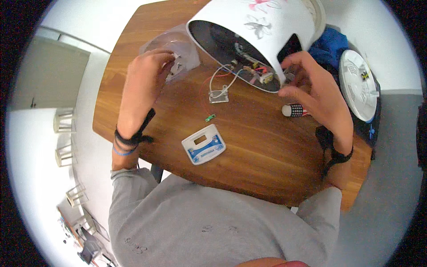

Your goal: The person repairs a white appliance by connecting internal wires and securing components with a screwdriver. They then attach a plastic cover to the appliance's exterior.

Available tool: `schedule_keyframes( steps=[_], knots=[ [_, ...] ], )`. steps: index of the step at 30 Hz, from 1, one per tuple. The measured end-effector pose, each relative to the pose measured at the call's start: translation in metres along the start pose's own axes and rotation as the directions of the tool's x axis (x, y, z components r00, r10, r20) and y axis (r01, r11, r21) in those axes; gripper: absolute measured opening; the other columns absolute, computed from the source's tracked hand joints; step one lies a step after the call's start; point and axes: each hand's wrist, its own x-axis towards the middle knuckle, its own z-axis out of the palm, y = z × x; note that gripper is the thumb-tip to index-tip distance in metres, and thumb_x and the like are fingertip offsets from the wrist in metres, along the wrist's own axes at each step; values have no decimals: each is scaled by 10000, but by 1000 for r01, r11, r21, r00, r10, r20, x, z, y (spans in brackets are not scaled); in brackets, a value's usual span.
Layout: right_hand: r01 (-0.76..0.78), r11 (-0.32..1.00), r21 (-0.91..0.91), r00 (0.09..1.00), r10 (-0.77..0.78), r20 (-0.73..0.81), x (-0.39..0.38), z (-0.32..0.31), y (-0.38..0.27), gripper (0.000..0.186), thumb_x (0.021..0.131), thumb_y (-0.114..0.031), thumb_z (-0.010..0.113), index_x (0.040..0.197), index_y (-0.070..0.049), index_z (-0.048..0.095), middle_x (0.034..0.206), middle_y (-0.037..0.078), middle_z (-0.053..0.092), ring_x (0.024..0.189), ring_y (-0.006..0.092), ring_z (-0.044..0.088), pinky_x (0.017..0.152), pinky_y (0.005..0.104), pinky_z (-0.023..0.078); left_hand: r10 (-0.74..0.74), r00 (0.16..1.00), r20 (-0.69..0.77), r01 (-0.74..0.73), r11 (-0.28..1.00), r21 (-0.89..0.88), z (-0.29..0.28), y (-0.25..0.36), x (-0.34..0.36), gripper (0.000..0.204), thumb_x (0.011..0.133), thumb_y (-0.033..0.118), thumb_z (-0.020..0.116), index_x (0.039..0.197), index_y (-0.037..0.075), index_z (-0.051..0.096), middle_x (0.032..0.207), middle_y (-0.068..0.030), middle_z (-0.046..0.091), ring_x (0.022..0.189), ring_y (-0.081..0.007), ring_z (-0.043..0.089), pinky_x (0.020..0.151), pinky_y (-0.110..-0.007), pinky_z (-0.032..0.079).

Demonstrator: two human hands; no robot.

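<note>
A white cylindrical appliance housing [224, 17] with printed flowers lies on its side, its dark open end toward me. My right hand [318, 84] is at the right side of its rim, thumb and fingers curled about the edge; some fingertips are hidden. My left hand [144, 84] is closed in a pinch at a clear plastic bag [189, 51] with small pieces in it; what its fingertips hold is hidden. Wires run from the housing to a small clear-and-white part [219, 95] and a tiny green board [210, 118]. A white-and-blue panel [203, 144] with a rectangular cutout lies nearer me.
A small cylindrical part [292, 110] with a black dotted band lies below my right hand. At the right stands a round white cover [356, 84], beside blue cloth [330, 44]. The wooden table [262, 155] has a curved near edge; stools [66, 155] stand far left.
</note>
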Motion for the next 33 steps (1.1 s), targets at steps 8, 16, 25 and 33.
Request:
schedule_keyframes(
  steps=[8,16,25,33],
  knots=[
    [189,981,47,977,-182,-114,4,2,15,249,1039,-19,633,1286,-54,637,1012,29,665,912,101,634,814,256,524,353,936,6,-342,910,-233,-36,98,16,267,818,5,752,1084,17,777,1202,-121,755,1046,-319,731,874,-394,595],
    [228,971,67,944,-203,-260,0,6,11,166,1033,-22,597,1193,-36,639,1083,107,698,968,198,688,862,330,553,563,809,-173,-587,753,-297,-10,147,62,393,737,36,750,1128,-2,737,1192,-129,746,1019,-323,725,867,-399,601],
    [132,943,305,988,-102,-113,-13,-8,12,237,1039,-112,656,1259,-41,606,973,56,655,899,137,636,821,302,537,444,878,-176,-478,819,-318,9,154,75,334,884,40,777,1205,77,694,1050,-113,752,963,-311,733,804,-413,594],
    [99,949,298,994,-81,-70,-9,-11,17,276,1036,-171,695,1269,-53,604,965,51,661,864,112,623,792,296,532,451,883,-134,-466,801,-375,6,150,77,306,858,30,805,1136,72,686,1032,-106,749,960,-317,731,799,-411,591]
  ],
)
